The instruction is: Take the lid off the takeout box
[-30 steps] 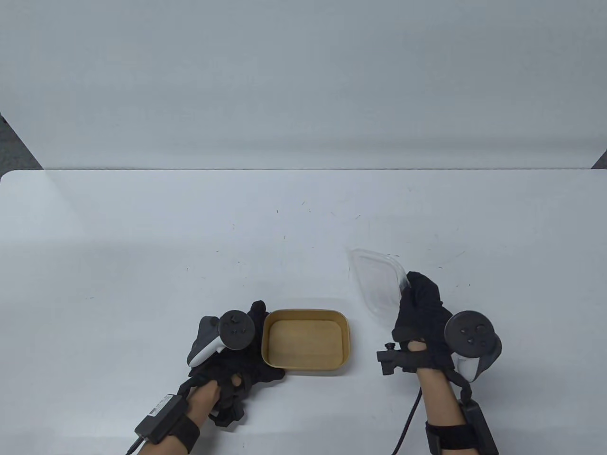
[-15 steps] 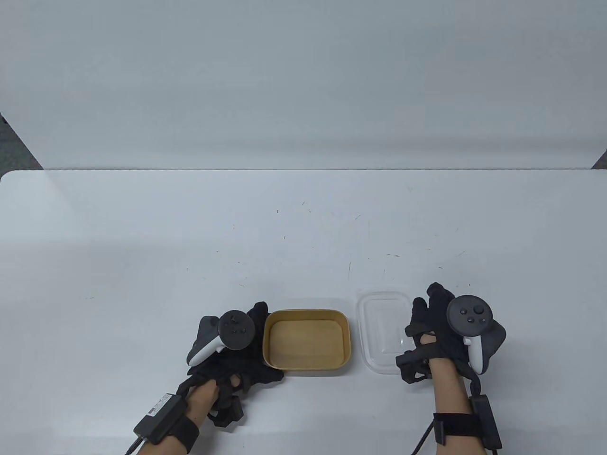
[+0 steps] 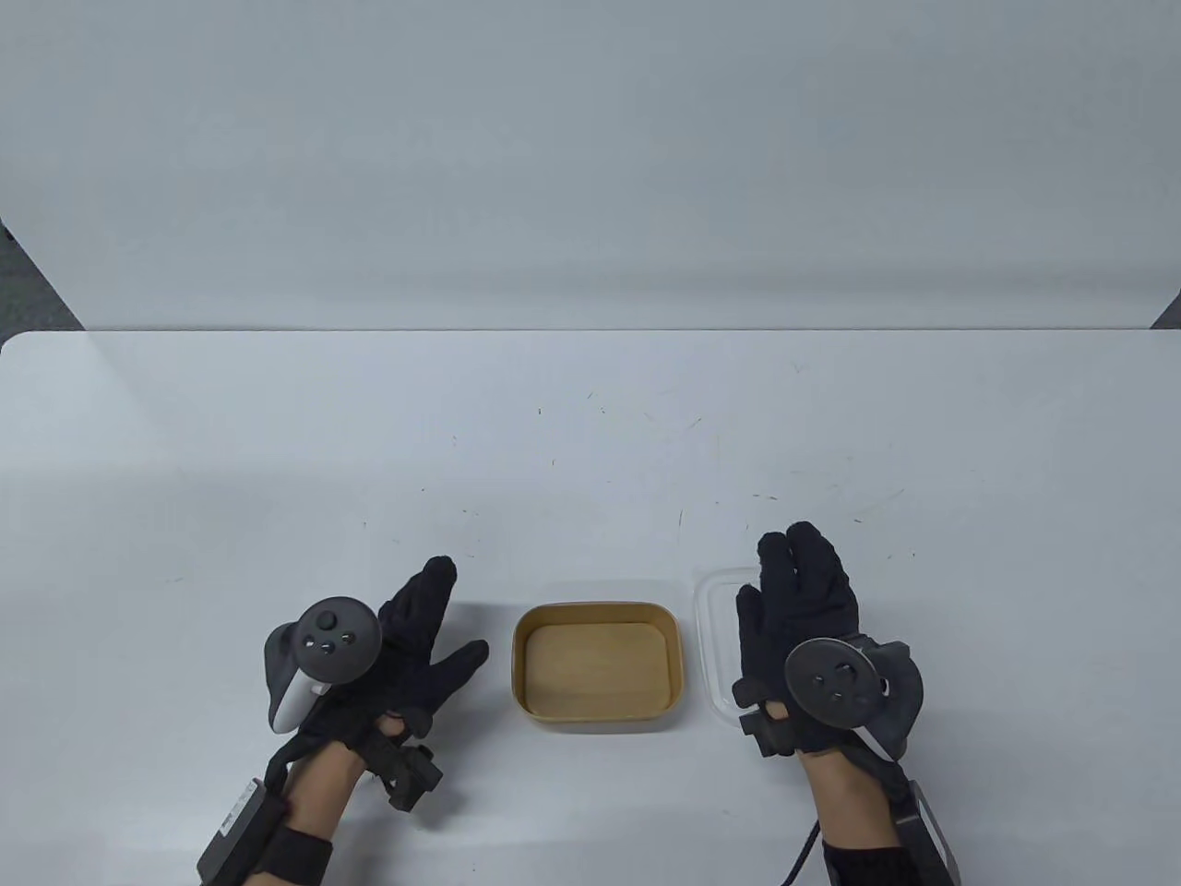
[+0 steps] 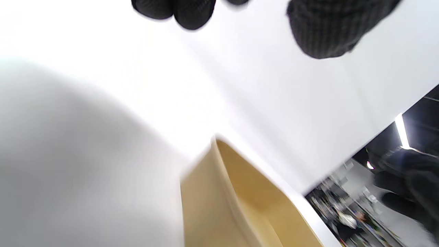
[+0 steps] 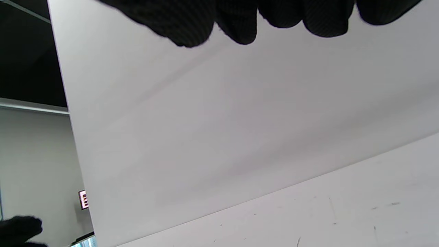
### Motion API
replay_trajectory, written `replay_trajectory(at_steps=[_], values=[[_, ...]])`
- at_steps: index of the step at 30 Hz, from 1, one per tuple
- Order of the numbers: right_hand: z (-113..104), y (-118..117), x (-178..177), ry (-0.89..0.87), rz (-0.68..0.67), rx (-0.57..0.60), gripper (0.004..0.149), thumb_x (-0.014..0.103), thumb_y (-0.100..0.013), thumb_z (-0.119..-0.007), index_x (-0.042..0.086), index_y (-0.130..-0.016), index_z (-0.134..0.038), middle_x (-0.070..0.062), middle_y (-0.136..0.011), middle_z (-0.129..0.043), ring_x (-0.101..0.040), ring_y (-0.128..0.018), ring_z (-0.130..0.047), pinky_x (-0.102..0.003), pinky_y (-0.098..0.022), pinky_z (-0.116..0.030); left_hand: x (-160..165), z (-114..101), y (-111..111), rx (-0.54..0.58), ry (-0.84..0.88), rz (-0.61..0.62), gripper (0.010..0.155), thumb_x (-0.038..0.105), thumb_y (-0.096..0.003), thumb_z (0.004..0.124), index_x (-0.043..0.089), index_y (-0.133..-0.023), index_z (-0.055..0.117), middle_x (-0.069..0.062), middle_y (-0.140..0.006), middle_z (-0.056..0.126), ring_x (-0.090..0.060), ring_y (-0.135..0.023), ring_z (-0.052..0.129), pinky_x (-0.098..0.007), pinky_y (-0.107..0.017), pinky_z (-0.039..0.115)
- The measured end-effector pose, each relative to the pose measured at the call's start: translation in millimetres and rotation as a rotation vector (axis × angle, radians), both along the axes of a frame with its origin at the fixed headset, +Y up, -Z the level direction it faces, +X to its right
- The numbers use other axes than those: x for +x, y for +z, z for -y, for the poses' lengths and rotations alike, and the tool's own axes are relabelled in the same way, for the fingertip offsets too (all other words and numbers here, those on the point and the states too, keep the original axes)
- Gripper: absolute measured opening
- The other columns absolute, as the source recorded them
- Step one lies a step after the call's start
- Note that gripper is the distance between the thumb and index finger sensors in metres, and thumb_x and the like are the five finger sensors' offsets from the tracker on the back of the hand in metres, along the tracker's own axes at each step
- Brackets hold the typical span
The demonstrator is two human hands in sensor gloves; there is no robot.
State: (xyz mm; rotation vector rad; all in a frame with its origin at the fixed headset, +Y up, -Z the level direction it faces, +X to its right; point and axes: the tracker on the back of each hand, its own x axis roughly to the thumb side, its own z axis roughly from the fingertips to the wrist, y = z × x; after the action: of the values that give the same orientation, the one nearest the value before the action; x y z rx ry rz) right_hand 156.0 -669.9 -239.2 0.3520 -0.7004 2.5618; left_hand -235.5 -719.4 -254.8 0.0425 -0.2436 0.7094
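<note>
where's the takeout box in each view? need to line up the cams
Table view: takeout box, bottom centre, open, between the left hand and the right hand.
Left wrist view: takeout box, bottom centre, blurred, one corner pointing up.
Right wrist view: not in it.
Shared landmark: the white table.

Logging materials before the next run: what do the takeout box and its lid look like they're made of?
Takeout box: looks like kraft paperboard or a similar fibre stock, judging by its matte tan walls and floor with no glare.
Lid: looks like thin clear plastic, glossy; the table shows through it, and only its faint rim and highlights mark it out. It lies mostly under the right hand.
</note>
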Motion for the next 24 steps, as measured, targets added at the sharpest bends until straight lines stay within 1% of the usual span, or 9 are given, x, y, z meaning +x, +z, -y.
replay_trajectory(at_steps=[3, 5, 6, 8, 9, 12, 13, 19, 24], values=[[1.9, 2.9, -10.4, 0.080, -0.076, -0.013, 0.069, 0.032, -0.050, -0.073, 0.004, -0.106, -0.045, -0.030, -0.110, -0.030, -0.062, -0.095, -0.044, -0.078, -0.064, -0.049, 11.1, -14.9, 11.8, 0.216, -0.410, -0.061, 0.087, 0.055, -0.0421, 0.078, 0.021, -0.113, 0.041, -0.018, -0.120, 0.045, -0.049, -0.115, 0.044, -0.074, -0.079, 0.037], [7.0, 1.4, -16.4, 0.165, -0.092, -0.082, 0.079, 0.039, -0.049, -0.075, 0.009, -0.110, -0.034, -0.029, -0.113, -0.020, -0.061, -0.099, -0.031, -0.082, -0.065, -0.039, 20.4, -15.1, 15.4, 0.250, -0.659, -0.097, 0.091, 0.057, -0.0419, 0.076, 0.023, -0.114, 0.034, -0.017, -0.122, 0.035, -0.047, -0.117, 0.036, -0.074, -0.080, 0.034], [11.3, 0.2, -19.2, 0.228, -0.091, -0.136, 0.084, 0.045, -0.049, -0.075, 0.012, -0.111, -0.029, -0.027, -0.114, -0.015, -0.061, -0.100, -0.026, -0.083, -0.065, -0.036, 23.6, -13.6, 16.4, 0.261, -0.730, -0.100, 0.092, 0.059, -0.0420, 0.075, 0.024, -0.114, 0.031, -0.016, -0.123, 0.033, -0.046, -0.118, 0.034, -0.073, -0.080, 0.033], [18.6, -2.4, -23.0, 0.331, -0.104, -0.217, 0.088, 0.051, -0.049, -0.073, 0.018, -0.112, -0.021, -0.023, -0.115, -0.011, -0.059, -0.101, -0.021, -0.083, -0.066, -0.032, 27.7, -7.1, 14.7, 0.235, -0.728, -0.071, 0.092, 0.059, -0.0415, 0.075, 0.024, -0.114, 0.030, -0.015, -0.123, 0.033, -0.046, -0.118, 0.034, -0.073, -0.080, 0.033], [20.5, -3.3, -23.9, 0.338, -0.108, -0.221, 0.087, 0.052, -0.048, -0.073, 0.018, -0.112, -0.023, -0.023, -0.116, -0.013, -0.059, -0.102, -0.023, -0.083, -0.066, -0.033, 28.2, -4.3, 13.5, 0.205, -0.710, -0.061, 0.093, 0.059, -0.0414, 0.075, 0.024, -0.114, 0.030, -0.016, -0.123, 0.032, -0.046, -0.118, 0.033, -0.074, -0.080, 0.032], [22.2, -6.5, -24.0, 0.310, -0.113, -0.233, 0.078, 0.047, -0.048, -0.074, 0.013, -0.111, -0.042, -0.025, -0.116, -0.028, -0.059, -0.100, -0.034, -0.082, -0.065, -0.040, 27.3, 4.5, 8.9, 0.122, -0.684, -0.045, 0.091, 0.058, -0.0415, 0.076, 0.025, -0.115, 0.033, -0.016, -0.123, 0.031, -0.046, -0.118, 0.031, -0.074, -0.080, 0.030], [23.0, -6.8, -23.2, 0.306, -0.099, -0.240, 0.077, 0.046, -0.048, -0.074, 0.012, -0.111, -0.043, -0.026, -0.115, -0.029, -0.059, -0.100, -0.035, -0.082, -0.065, -0.040, 26.2, 7.2, 7.6, 0.106, -0.697, -0.042, 0.090, 0.058, -0.0415, 0.076, 0.024, -0.114, 0.035, -0.016, -0.123, 0.032, -0.047, -0.118, 0.032, -0.074, -0.080, 0.030], [25.7, -11.5, -19.2, 0.295, -0.068, -0.275, 0.073, 0.042, -0.049, -0.073, 0.010, -0.110, -0.047, -0.028, -0.114, -0.032, -0.060, -0.099, -0.038, -0.081, -0.065, -0.043, 20.0, 13.4, 3.6, 0.052, -0.689, -0.054, 0.089, 0.058, -0.0415, 0.076, 0.024, -0.114, 0.037, -0.017, -0.123, 0.033, -0.047, -0.117, 0.034, -0.075, -0.079, 0.031], [25.9, -12.6, -17.2, 0.276, -0.065, -0.276, 0.072, 0.041, -0.049, -0.073, 0.009, -0.109, -0.048, -0.028, -0.114, -0.032, -0.061, -0.098, -0.039, -0.081, -0.065, -0.044, 20.0, 11.7, 4.4, 0.063, -0.696, -0.067, 0.090, 0.058, -0.0415, 0.076, 0.024, -0.114, 0.034, -0.016, -0.123, 0.032, -0.046, -0.118, 0.032, -0.074, -0.080, 0.030]])
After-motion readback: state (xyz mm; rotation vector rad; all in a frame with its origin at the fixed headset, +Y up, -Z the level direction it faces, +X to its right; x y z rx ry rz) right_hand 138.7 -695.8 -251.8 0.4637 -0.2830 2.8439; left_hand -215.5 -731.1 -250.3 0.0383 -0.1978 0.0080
